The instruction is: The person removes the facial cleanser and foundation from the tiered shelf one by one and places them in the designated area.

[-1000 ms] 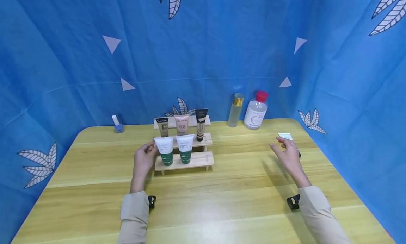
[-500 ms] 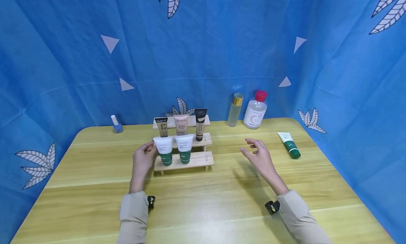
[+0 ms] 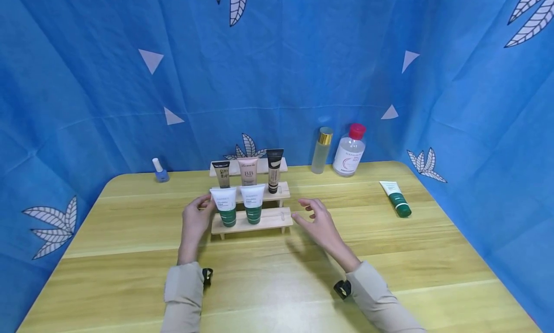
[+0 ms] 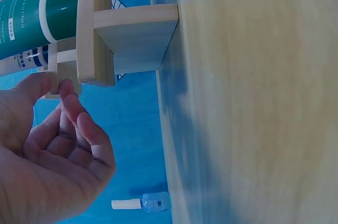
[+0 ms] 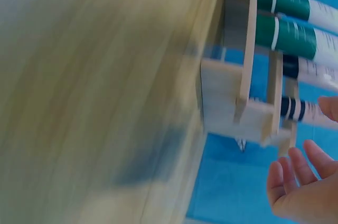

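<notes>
Wooden rack (image 3: pixel 270 219) stands on the table (image 3: pixel 251 285), left end pinched by your left hand (image 3: pixel 196 217), so steady it there and let your empty, relaxed right hand (image 3: pixel 318 221), just beside the right end, avoid nudging the tubes (image 3: pixel 253 202).

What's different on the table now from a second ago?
The right hand moved left, away from the green-and-white tube lying on the table, and is now beside the right end of the wooden stand. I can't tell whether it had been holding that tube. The left hand stayed at the stand's left end.
</notes>
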Motion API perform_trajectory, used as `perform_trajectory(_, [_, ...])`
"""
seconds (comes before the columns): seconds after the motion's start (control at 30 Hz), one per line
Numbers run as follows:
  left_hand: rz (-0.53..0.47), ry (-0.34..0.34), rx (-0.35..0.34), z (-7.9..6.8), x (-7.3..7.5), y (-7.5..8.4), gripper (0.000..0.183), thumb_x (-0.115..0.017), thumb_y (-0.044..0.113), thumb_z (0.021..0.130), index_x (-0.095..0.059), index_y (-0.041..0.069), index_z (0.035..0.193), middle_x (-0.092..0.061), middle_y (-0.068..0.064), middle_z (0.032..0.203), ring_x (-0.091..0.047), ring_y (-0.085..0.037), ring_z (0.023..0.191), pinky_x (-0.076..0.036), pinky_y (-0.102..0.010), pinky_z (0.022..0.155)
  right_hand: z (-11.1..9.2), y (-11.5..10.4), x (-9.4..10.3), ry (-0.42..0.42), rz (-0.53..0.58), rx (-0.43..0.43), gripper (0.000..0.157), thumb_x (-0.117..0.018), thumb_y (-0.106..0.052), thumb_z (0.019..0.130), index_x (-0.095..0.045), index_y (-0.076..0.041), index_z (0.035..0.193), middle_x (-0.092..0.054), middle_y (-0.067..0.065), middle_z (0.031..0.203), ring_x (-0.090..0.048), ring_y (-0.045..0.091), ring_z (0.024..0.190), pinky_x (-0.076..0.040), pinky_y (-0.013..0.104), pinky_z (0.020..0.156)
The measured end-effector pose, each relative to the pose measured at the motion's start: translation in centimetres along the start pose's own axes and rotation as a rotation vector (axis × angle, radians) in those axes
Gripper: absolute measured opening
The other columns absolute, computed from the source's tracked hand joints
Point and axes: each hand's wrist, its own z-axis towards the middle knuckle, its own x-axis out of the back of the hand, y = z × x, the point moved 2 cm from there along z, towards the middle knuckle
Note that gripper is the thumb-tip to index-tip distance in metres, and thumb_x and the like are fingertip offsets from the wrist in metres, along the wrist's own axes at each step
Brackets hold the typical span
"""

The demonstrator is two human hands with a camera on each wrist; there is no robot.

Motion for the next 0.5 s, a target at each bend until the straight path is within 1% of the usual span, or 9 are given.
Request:
perform_trajectory(0.13, [-0.001,0.002,0.002,-0.2,0.1,0.0,0.042,-0.056,0.024,0.096,-0.055,-0.001,0.130,-0.060,-0.022,0.114,-0.056,-0.029,0.100,-0.042,-0.028,0.073,0.1,-0.8,-1.5,-0.030,0.017,0.033,0.041,-0.071,-0.016,0.085,-0.059,0.002,0.120,-0.058,0.018,0.112,-0.053,0.032,0.101,-0.047,0.046,0.085])
perform_trajectory(0.3, [-0.003,0.009,-0.006,-0.3,0.1,0.2,0.041,-0.055,0.023,0.096,-0.055,-0.002,0.129,-0.060,-0.022,0.113,-0.055,-0.030,0.101,-0.041,-0.029,0.075,0.5,-1.5,-2.9,-0.064,0.038,0.038,0.044,-0.071,-0.019,0.085,-0.059,0.000,0.122,-0.057,0.016,0.115,-0.053,0.030,0.102,-0.047,0.044,0.085])
perform_trajectory(0.5, [0.000,0.017,-0.013,-0.2,0.1,0.1,0.040,-0.057,0.023,0.096,-0.056,-0.001,0.128,-0.061,-0.022,0.112,-0.056,-0.029,0.098,-0.041,-0.027,0.072,1.1,-2.1,-4.4,-0.091,0.034,0.046,0.044,-0.073,-0.019,0.083,-0.059,-0.002,0.122,-0.058,0.015,0.115,-0.053,0.028,0.102,-0.047,0.041,0.084])
